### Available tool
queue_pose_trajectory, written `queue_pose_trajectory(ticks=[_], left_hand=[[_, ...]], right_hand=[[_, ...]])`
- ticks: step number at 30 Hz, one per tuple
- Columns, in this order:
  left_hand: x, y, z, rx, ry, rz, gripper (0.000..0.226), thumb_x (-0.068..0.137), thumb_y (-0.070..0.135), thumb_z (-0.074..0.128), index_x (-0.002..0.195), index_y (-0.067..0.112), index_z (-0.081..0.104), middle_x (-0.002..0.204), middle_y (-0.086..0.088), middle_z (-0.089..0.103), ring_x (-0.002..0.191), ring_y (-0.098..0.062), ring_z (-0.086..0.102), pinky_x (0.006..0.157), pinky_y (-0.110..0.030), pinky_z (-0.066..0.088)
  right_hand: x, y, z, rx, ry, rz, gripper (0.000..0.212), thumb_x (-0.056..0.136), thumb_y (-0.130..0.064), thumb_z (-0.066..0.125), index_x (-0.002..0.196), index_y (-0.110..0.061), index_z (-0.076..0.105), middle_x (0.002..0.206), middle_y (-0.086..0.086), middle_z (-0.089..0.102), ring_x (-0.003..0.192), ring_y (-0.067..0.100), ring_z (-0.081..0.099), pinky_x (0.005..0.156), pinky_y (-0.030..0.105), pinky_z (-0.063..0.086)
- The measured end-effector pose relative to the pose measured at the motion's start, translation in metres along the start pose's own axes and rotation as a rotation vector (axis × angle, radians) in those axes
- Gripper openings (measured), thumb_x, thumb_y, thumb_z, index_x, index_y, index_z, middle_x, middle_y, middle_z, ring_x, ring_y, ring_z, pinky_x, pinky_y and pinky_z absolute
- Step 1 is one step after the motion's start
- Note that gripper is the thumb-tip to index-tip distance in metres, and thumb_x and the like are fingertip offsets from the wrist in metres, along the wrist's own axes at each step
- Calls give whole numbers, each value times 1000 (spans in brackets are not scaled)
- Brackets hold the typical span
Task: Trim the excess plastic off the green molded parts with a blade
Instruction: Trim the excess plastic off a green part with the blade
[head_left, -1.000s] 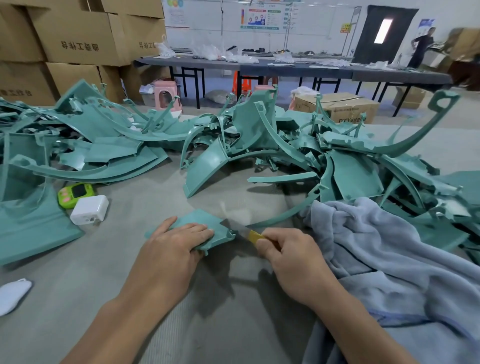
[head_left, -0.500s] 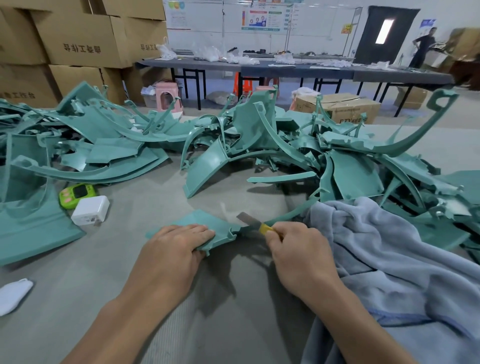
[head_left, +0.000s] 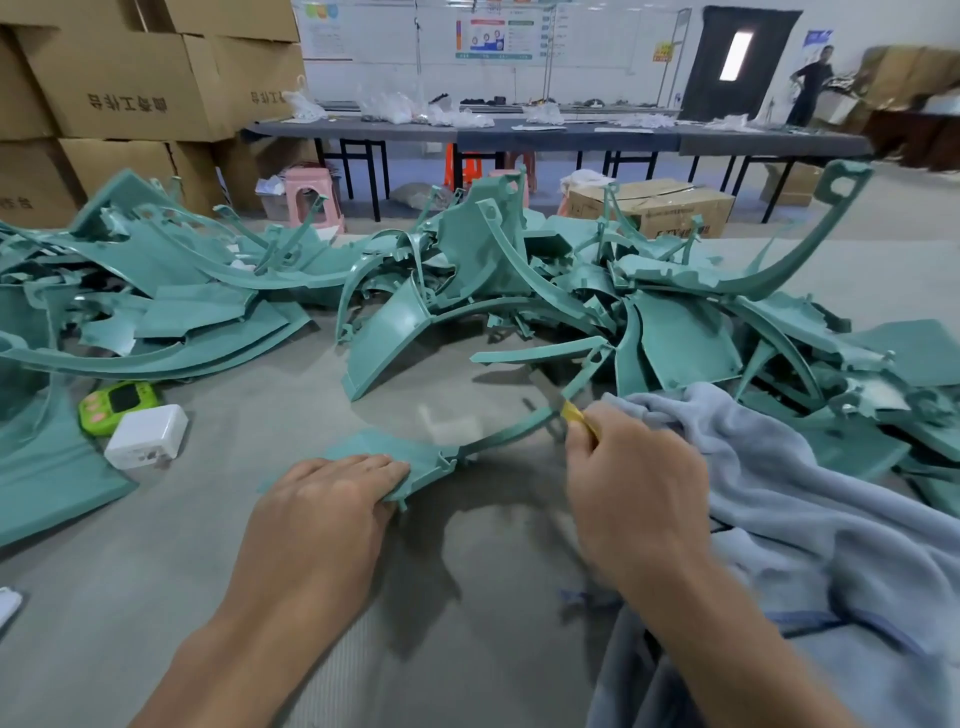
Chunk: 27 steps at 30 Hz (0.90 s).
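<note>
A green molded part (head_left: 415, 457) lies on the grey table in front of me, a flat panel with a long curved arm running up to the right. My left hand (head_left: 322, 499) presses the panel down, fingers curled over its near edge. My right hand (head_left: 628, 467) grips a yellow-handled blade (head_left: 571, 413). The blade meets the curved arm near its middle; the metal tip is blurred. Large heaps of green molded parts (head_left: 467, 291) fill the table behind.
A blue-grey cloth (head_left: 779, 493) lies under my right forearm. A green timer (head_left: 117, 402) and a white box (head_left: 148, 434) sit at the left. Cardboard boxes (head_left: 130, 88) stack at the far left, a long dark table (head_left: 545, 135) stands behind, and a person (head_left: 808, 83) stands far right.
My right hand slid the blade from beside the panel up and right along the curved arm. My left hand kept holding the panel.
</note>
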<state>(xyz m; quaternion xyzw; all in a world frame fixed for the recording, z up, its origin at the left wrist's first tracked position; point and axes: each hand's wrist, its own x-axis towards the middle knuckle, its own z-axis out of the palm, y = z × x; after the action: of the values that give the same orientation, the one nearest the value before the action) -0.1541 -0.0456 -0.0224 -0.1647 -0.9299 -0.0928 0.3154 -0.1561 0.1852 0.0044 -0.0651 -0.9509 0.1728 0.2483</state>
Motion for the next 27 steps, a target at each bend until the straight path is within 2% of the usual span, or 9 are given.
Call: queue_pose_trajectory(ticks=[3,8,10,12,14,18,21,24,27], left_hand=[[0,-1,0,19,15,2,31,58,15,68,85,23,83,87,5,79,73,-16,76,78,-27,38],[1,1,-4,-26,9,51,31,57,14,67,83,21,83,88,4,79,76,-16,75,76,-26,38],[2,3,-4,4,7,63,31,57,16,68,83,22,83,86,4,79,72,-17,75,73,-25,40],[2,3,-5,47,12,49,30,59,19,66,82,23,83,84,5,79,70,-17,75,71,-24,43],[1,-1,-4,41,27,36,29,63,19,63,83,23,84,86,3,79,73,-18,76,74,-25,40],[0,-3,-2,-3,45,25,29,69,19,61,87,22,84,91,3,79,79,-19,77,79,-26,39],[-2,-1,-4,17,39,-18,24,68,21,66,85,25,82,80,2,78,67,-22,74,62,-30,43],[-5,-5,-12,-109,51,-269,25,85,42,57,64,33,67,49,7,57,42,-13,55,40,-18,24],[-2,3,-13,-793,134,-747,40,88,48,64,62,18,69,51,9,62,44,-4,54,47,-20,43]], right_hand=[[-15,-9,8,-48,-132,-173,32,105,-39,42,76,-28,49,55,-7,43,51,14,40,51,22,19],[13,17,-11,-75,93,153,33,103,-37,48,77,-22,61,59,-8,46,62,24,51,58,32,31],[2,9,-8,27,100,-15,30,101,-34,54,75,-20,61,62,-7,49,62,22,49,58,32,30],[-13,-3,-1,16,-42,-175,30,101,-37,52,77,-23,61,64,-3,58,62,22,49,62,33,29],[-7,0,1,-74,-59,-139,32,103,-40,48,81,-25,64,69,-3,62,67,22,52,68,30,27],[12,23,-13,41,268,24,40,99,-25,58,61,-19,50,50,-7,34,57,27,41,64,33,31],[4,26,-8,242,353,27,39,96,-29,54,59,-26,42,47,-5,36,58,12,38,56,27,29],[9,25,-3,760,314,144,36,94,-24,54,58,-24,53,53,-9,55,50,6,47,50,17,33],[12,20,2,1134,136,219,34,100,-11,56,67,-9,67,60,9,66,60,31,60,63,37,50]])
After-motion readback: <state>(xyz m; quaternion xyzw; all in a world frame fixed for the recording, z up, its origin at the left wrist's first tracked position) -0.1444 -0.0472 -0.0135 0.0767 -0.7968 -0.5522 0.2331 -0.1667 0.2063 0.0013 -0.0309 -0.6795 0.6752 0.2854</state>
